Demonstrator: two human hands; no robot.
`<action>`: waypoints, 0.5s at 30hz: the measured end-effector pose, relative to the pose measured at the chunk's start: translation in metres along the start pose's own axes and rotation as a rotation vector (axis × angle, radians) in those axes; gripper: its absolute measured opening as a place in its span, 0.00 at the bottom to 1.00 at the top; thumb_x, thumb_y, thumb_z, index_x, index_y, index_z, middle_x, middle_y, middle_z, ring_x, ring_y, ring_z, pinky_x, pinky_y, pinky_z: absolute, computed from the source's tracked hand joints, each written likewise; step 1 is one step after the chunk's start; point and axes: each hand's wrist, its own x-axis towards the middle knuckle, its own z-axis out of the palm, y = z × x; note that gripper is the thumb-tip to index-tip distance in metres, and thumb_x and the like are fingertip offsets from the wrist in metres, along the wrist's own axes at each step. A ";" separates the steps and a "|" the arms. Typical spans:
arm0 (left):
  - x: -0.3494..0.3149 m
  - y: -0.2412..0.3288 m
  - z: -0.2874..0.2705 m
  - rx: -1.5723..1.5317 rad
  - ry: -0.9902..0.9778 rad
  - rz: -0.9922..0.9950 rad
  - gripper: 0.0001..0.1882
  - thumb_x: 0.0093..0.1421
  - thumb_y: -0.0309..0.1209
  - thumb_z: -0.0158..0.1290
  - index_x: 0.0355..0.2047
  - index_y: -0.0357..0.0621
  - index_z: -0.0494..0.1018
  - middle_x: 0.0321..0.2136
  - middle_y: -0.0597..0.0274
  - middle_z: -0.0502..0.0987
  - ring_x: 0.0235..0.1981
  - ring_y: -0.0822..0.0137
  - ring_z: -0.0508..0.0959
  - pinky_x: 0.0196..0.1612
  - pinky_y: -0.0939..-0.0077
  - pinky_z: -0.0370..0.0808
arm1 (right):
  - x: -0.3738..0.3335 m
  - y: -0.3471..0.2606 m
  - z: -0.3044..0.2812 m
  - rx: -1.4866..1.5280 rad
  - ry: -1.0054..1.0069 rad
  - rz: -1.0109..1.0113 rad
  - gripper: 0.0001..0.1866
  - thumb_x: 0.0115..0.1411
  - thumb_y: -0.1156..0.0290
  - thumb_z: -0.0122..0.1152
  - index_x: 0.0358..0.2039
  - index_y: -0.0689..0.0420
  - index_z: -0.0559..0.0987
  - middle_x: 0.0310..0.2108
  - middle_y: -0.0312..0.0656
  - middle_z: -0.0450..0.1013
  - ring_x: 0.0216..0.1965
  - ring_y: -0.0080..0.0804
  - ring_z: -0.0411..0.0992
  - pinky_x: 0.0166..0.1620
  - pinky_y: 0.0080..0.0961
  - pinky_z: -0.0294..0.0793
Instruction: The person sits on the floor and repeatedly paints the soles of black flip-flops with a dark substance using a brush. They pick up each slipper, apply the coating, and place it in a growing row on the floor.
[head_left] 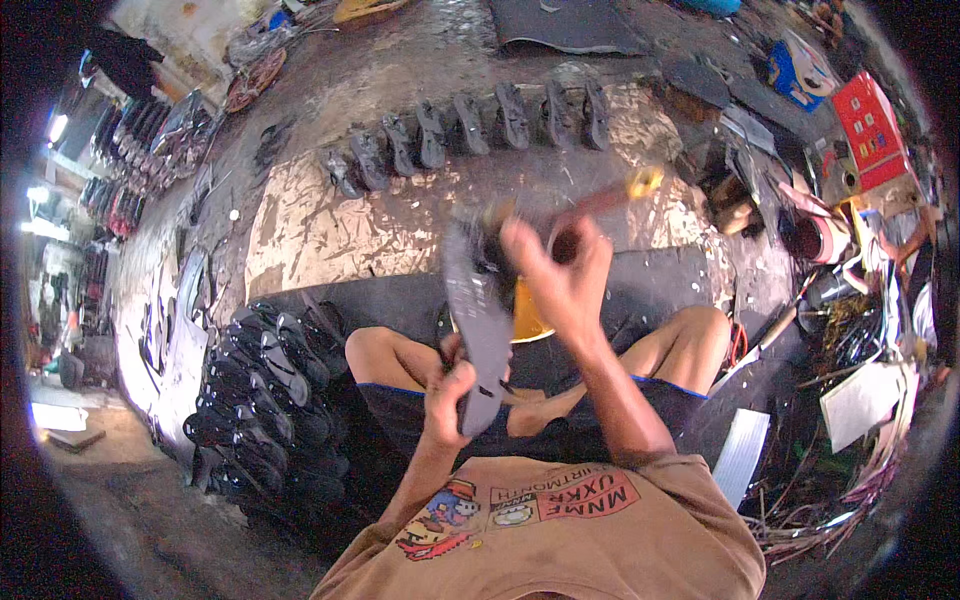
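Observation:
My left hand is wrapped round the heel end of a dark grey sandal sole, held tilted above my lap. Dark strap parts show near its far end, smeared by motion. Close to that end, my right hand is closed round a tool with a reddish-brown shaft and a yellow end. Blur hides the tool's exact kind and whether it touches the sole. Below my right hand, a yellow round object shows partly, between my legs.
Several dark sandals stand in a row on a brown sheet ahead. Piled sandals lie beside my left knee. To the right are a red box, a white strip and mixed scraps. Grey sheet material lies far ahead.

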 end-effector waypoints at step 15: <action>0.060 0.014 0.021 -0.169 0.167 0.185 0.28 0.73 0.54 0.47 0.62 0.47 0.69 0.54 0.62 0.76 0.53 0.63 0.77 0.58 0.60 0.75 | -0.046 -0.010 0.002 -0.261 -0.011 -0.110 0.19 0.49 0.60 0.81 0.33 0.60 0.84 0.23 0.44 0.80 0.25 0.37 0.80 0.33 0.35 0.79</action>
